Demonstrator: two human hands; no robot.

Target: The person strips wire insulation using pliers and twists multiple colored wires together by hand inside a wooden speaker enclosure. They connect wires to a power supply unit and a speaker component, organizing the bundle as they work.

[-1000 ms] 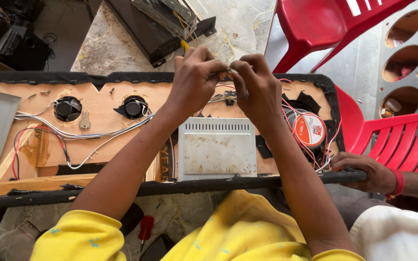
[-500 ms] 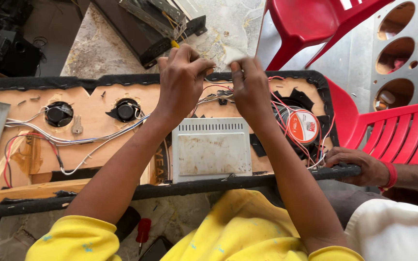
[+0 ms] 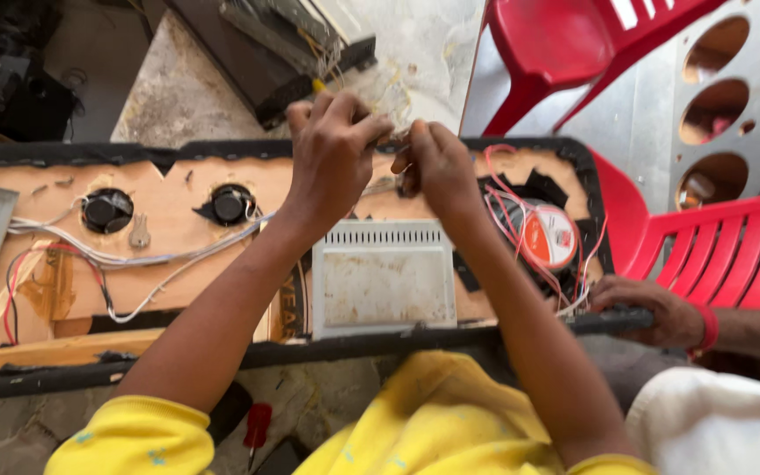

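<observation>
Thin wires (image 3: pixel 395 141) pinched between left hand (image 3: pixel 334 149) and right hand (image 3: pixel 437 167), above the cabinet panel (image 3: pixel 178 220). Grey metal box (image 3: pixel 384 277) at 6 o'clock of hands. Another person's hand (image 3: pixel 653 310) grips panel edge at 4 o'clock.

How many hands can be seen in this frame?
3: the left hand and right hand meet over thin wires at the wooden panel's far edge; another person's hand grips the panel's near black rim, right. Others may be out of frame.

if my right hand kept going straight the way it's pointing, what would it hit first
Probably your left hand: the right hand points up and left, fingers nearly meeting it over thin wires. Beyond lies the cabinet's black rim; depth is unclear.
</observation>
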